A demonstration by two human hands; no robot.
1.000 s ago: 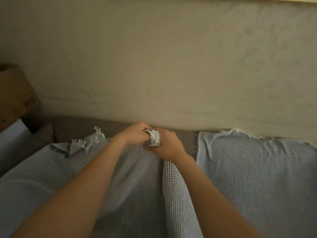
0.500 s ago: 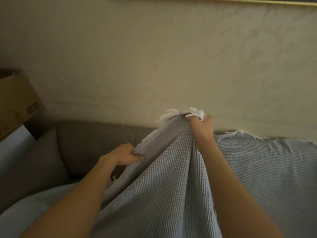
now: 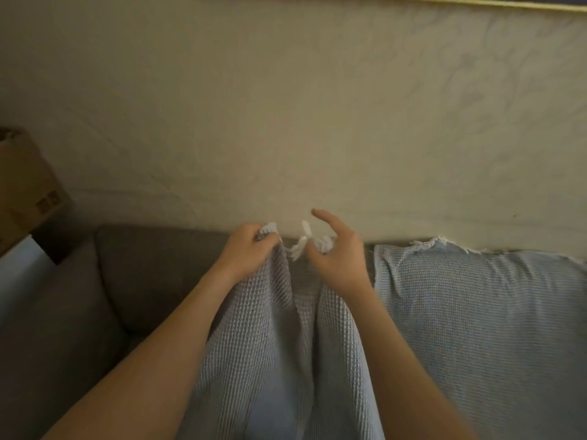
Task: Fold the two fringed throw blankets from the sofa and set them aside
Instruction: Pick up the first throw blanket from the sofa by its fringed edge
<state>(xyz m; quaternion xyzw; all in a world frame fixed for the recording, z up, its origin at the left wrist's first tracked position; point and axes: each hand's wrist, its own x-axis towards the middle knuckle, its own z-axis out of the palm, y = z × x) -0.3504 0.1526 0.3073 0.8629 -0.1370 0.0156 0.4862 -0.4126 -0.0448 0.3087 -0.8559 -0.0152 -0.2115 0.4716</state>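
A light blue waffle-weave throw blanket (image 3: 279, 360) with white fringe hangs in front of me, held up by its top edge. My left hand (image 3: 249, 249) grips one bunched corner of it. My right hand (image 3: 338, 257) is just to the right; its lower fingers curl on the fringed edge while the index finger and thumb stick out. White fringe (image 3: 301, 244) dangles between the two hands. A second fringed throw blanket (image 3: 482, 319) of the same weave lies spread over the sofa's back and seat at the right.
The grey sofa (image 3: 143, 281) stands against a cream wall (image 3: 286, 122). A cardboard box (image 3: 23, 192) sits at the far left, with a pale blue-white surface (image 3: 19, 271) below it.
My right hand has come down from its raised position and loosened its upper fingers. My left hand has moved up the blanket's edge to a corner, level with and close to the right hand.
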